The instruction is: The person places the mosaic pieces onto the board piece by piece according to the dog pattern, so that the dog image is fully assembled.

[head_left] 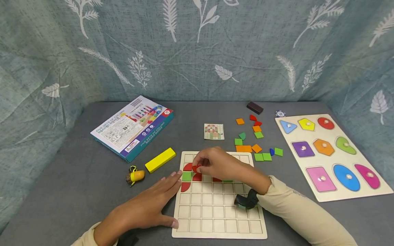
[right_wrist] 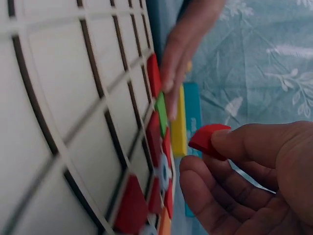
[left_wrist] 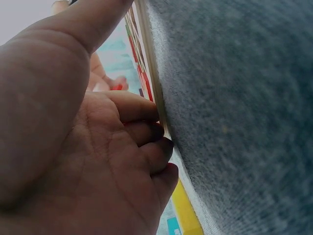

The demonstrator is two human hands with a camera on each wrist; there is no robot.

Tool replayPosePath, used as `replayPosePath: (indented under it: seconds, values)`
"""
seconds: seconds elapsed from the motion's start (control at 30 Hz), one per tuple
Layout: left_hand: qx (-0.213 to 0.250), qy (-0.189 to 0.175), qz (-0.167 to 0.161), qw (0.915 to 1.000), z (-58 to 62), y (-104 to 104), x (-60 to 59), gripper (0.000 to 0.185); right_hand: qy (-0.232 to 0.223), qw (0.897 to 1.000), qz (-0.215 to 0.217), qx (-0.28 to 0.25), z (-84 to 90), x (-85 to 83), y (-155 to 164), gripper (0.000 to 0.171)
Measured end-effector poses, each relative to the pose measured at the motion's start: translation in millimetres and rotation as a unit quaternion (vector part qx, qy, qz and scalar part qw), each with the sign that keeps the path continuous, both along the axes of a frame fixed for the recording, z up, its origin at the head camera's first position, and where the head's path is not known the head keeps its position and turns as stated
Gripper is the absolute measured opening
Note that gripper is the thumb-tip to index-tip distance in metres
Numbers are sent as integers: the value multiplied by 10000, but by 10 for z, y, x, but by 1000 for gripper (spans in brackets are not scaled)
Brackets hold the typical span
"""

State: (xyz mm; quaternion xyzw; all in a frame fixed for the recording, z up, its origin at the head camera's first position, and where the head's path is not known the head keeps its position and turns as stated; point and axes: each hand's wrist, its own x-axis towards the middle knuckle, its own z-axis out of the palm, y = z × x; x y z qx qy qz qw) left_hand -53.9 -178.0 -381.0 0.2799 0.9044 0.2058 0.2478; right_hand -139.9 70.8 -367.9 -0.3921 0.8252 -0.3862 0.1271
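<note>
Head view: the right hand (head_left: 215, 164) pinches a red quarter-round wooden piece (head_left: 195, 168) above the pale wooden grid board (head_left: 215, 218), loose coloured tiles (head_left: 257, 148) behind.

Left wrist: the left hand (left_wrist: 98, 161), fingers straight, presses the board's edge.

Right wrist: fingertips (right_wrist: 230, 139) clasp the piece.

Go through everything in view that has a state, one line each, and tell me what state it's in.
Grid board: flat on the table, mostly unfilled, a few red and green pieces seated in the upper left.
Red piece: pinched in the right hand, above the board, not seated.
Left hand: fingers straight, steadying the board's left edge.
Shape puzzle: all nine pieces seated.
Box: closed, lying flat.
Loose pieces: scattered beside the board.
</note>
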Motion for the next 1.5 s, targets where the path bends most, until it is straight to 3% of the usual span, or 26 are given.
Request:
replayPosePath:
  seconds: [0.27, 0.63, 0.93, 1.33, 1.5]
  values:
    - [16, -3, 17, 10000, 4, -7, -12, 111, -168, 9978, 421, 488, -6, 105, -81, 13]
    - [104, -245, 57, 9996, -8, -5, 16, 111, -214, 9962, 23, 840, -99, 297, -78, 10]
    - [185, -108, 42, 9998, 1, -14, 21, 111, 635, 9929, -72, 1002, -141, 281, -71, 10]
    - [113, -87, 46, 9999, 11, -16, 9, 110, 683, 9899, 224, 1223, -127, 314, -105, 21]
    - [98, -51, -16, 9999, 7, -16, 6, 110, 819, 9875, 298, 1316, -127, 316, -115, 18]
